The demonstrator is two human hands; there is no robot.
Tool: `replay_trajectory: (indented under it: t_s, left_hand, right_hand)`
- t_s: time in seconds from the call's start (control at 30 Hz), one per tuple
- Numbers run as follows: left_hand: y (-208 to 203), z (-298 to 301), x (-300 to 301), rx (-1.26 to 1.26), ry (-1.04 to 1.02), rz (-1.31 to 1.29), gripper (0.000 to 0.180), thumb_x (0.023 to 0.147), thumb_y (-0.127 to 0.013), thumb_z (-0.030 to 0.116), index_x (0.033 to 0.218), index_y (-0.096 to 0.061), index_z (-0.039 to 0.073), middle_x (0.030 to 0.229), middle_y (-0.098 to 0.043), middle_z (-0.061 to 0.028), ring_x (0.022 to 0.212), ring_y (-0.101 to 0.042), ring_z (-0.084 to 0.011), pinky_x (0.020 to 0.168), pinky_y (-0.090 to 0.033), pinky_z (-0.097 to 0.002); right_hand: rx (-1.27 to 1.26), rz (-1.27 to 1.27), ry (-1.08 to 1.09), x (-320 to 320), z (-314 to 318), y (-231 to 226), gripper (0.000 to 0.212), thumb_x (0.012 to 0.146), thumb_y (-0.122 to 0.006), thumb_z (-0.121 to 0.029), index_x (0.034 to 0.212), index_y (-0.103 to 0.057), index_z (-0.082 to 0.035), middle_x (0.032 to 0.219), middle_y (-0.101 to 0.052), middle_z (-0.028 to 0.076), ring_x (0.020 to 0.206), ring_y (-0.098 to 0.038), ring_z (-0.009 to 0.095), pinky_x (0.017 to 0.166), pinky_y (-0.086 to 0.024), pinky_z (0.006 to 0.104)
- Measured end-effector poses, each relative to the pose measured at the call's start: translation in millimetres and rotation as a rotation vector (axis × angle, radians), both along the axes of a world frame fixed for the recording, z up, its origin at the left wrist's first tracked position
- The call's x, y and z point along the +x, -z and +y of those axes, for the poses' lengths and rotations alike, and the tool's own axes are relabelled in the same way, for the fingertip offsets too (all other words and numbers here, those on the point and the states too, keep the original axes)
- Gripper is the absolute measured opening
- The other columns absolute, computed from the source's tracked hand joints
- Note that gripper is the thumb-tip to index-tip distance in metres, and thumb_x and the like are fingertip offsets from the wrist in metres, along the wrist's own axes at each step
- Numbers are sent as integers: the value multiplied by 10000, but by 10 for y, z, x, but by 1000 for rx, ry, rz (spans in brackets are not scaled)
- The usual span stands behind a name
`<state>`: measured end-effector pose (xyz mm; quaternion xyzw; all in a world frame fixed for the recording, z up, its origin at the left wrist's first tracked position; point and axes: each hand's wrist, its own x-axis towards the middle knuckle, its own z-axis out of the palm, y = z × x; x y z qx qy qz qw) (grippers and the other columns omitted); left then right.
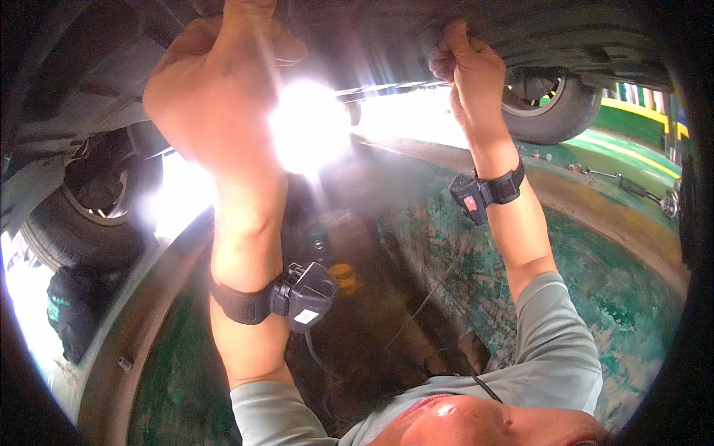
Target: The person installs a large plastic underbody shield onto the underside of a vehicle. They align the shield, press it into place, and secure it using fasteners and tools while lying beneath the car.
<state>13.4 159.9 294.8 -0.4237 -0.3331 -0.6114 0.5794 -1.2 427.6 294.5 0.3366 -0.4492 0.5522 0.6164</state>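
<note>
Both my arms reach up to the dark underside of a car (357, 37). My left hand (212, 93) is close to the top edge, its fingers curled in against the underside; glare washes it out, and whatever it grips is hidden. Farther right, my right hand (476, 70) is closed with its thumb up and fingers bent, touching or very near the dark underbody panel. What lies between those fingers is too small to tell. An intense white light (309, 126) shines just beside my left hand.
Wheels hang at the left (82, 208) and right (554, 111). I am in a pit with green, worn walls (595, 297). Along the right ledge lies a ratchet-like metal tool (632, 186). A black bag (74, 312) stands by the left wheel. A thin cable (439, 286) crosses the pit.
</note>
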Motion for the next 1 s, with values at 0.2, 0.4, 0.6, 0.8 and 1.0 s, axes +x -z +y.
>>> replay_trajectory:
  t_s: [0.2,0.4,0.6,0.8,1.0]
  left_hand:
    - [-33,-32,-70,33,-7,98,462,940,-775,423,783,-733,-10,693,-658,5,587,-492,-73,553,-350,-254]
    - [69,-25,-286,-5,-97,171,362,963,-744,337,872,-750,-13,726,-680,-10,617,-544,-75,561,-388,-248]
    - [236,-14,137,-208,83,-146,340,1039,-650,297,941,-755,-11,754,-675,-19,677,-584,-78,612,-420,-232]
    - [233,55,378,-270,269,-199,456,1061,-605,397,912,-725,-17,762,-676,-15,642,-547,-74,597,-395,-220]
    - [248,79,516,-277,303,-161,473,1073,-578,400,891,-718,-13,725,-674,-21,626,-562,-73,572,-400,-225]
  right_hand:
    - [-11,-33,102,233,-199,88,399,980,-736,-376,779,-649,-44,684,-612,35,586,-547,123,549,-400,260]
    - [-43,-120,271,265,-203,266,445,988,-717,-409,747,-633,-44,663,-620,30,554,-538,117,527,-391,271]
    - [11,-47,222,854,-262,282,444,977,-735,-383,775,-693,10,687,-690,71,568,-631,117,534,-489,261]
    - [34,132,226,1486,-656,39,455,978,-727,-402,827,-724,27,715,-720,96,527,-630,130,464,-446,260]
    - [242,180,49,1748,-602,126,421,974,-737,-374,857,-732,31,687,-714,102,498,-603,119,447,-411,234]
